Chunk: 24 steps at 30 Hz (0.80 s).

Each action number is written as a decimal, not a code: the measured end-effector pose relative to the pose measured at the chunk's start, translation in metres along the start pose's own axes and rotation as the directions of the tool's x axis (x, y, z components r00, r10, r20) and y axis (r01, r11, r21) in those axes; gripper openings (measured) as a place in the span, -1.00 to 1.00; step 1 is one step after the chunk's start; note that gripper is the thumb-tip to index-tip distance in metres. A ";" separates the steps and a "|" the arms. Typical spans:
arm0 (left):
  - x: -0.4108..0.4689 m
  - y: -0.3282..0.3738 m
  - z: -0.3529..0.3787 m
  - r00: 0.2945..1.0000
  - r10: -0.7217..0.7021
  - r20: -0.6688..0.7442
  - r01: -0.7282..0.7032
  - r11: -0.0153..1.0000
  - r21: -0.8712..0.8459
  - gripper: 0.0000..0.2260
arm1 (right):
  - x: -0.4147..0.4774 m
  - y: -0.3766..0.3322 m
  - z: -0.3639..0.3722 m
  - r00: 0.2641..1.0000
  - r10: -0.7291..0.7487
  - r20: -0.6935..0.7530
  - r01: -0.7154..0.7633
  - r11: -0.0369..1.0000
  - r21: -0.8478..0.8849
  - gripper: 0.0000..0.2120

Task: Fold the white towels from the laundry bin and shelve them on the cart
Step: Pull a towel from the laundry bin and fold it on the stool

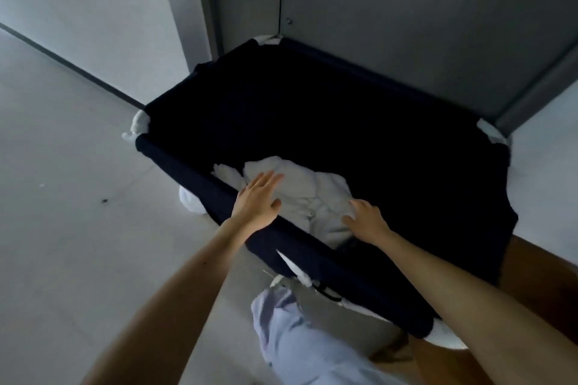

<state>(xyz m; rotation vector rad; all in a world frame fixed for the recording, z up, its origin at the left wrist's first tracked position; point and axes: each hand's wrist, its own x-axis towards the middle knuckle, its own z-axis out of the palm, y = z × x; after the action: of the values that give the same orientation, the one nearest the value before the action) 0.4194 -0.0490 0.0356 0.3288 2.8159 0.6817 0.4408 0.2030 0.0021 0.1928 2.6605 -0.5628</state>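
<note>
While towels lie heaped in bin, near-left corner, both hands are at the heap. Left hand spread flat above the near rim. Right hand rests on the cloth, nearer; cannot tell if pinching.

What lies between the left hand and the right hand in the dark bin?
In the head view, the crumpled white towels fill the stretch between the left hand and the right hand, inside the laundry bin.
</note>
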 end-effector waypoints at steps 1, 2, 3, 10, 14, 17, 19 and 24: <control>0.021 -0.003 0.000 1.000 0.009 0.024 -0.010 1.000 0.008 -0.48 | 0.018 0.002 -0.003 1.000 0.017 -0.001 -0.017 1.000 -0.006 -0.56; 0.042 -0.007 0.000 0.999 0.014 0.039 -0.015 1.000 0.012 -0.48 | 0.035 0.003 -0.007 0.999 0.048 0.001 -0.048 0.999 -0.005 -0.51; 0.061 -0.010 0.001 0.998 0.012 0.055 -0.013 1.000 0.015 -0.48 | 0.052 0.005 -0.009 0.996 0.086 0.009 -0.086 0.996 -0.003 -0.48; 0.170 -0.051 -0.010 0.990 -0.032 0.139 0.028 0.999 0.035 -0.47 | 0.146 -0.001 -0.022 0.985 0.155 0.074 -0.152 0.987 -0.048 -0.45; 0.216 -0.071 -0.001 0.970 -0.027 0.243 0.007 0.997 0.081 -0.47 | 0.188 -0.007 -0.019 0.979 0.178 0.097 -0.176 0.984 -0.032 -0.46; 0.257 -0.087 0.020 0.958 0.020 0.286 -0.050 0.994 0.096 -0.48 | 0.223 -0.006 -0.005 0.973 0.195 0.120 -0.192 0.981 -0.039 -0.47; 0.280 -0.097 0.044 0.943 0.045 0.331 -0.078 0.993 0.089 -0.47 | 0.244 -0.001 0.011 0.960 0.227 0.166 -0.227 0.974 -0.018 -0.46; 0.343 -0.139 0.113 0.921 0.026 0.388 -0.065 0.994 0.087 -0.42 | 0.300 0.017 0.066 0.941 0.270 0.203 -0.281 0.959 0.028 -0.48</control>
<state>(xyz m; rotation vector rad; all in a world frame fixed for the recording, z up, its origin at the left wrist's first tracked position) 0.1016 -0.0301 -0.1837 0.4889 2.4724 0.4301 0.1968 0.2054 -0.1854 0.4919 2.3731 -0.5345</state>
